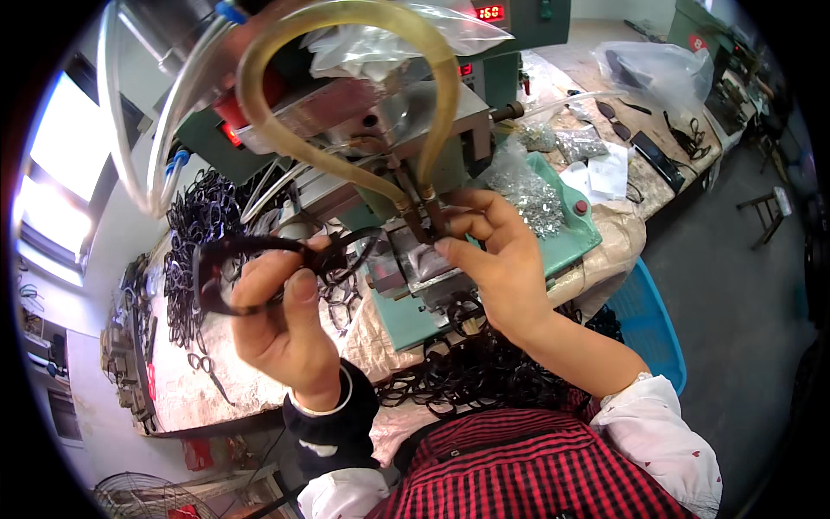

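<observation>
My left hand [281,316] grips a black glasses frame [226,264], holding it level with one end pointing toward a small metal fixture [415,259] on a green machine [458,303]. My right hand [497,259] rests on that fixture, its fingertips pinched at the metal part under two yellowish hoses [346,22]; whether it holds a small piece is hidden. A heap of black frames [471,376] lies in my lap just under both wrists.
More black frames [194,233] are piled at the left on the bench. A clear bag of small metal parts [527,190] sits right of the machine. A blue basket [648,324] stands at my right. Scissors [207,368] lie on the bench.
</observation>
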A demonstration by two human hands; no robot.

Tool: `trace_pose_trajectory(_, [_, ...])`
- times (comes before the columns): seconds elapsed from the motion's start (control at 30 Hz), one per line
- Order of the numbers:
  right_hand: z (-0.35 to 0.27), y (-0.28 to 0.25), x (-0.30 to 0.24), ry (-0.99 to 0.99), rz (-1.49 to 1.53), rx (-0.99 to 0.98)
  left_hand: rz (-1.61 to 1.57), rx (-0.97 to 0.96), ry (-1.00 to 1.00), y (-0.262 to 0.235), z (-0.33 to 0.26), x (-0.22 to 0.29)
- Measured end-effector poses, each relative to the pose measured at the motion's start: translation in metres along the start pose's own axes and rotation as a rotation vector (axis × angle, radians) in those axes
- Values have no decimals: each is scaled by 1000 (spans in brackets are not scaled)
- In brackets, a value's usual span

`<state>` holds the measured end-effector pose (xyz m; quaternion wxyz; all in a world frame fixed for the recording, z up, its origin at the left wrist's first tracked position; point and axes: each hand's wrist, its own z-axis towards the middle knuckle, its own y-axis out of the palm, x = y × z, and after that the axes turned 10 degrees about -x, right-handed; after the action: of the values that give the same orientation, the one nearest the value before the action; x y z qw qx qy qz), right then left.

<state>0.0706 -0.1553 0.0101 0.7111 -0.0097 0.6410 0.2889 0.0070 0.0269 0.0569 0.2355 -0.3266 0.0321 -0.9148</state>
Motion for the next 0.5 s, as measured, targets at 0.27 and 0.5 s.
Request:
trace_pose_trajectory(0.27, [4,-46,-17,-130,-448,-87,376,-535,407,33,-35,1])
trace_pose_trajectory(0.5, [-23,-152,27,-137,-953,399,323,-566,376,42,-45,-12])
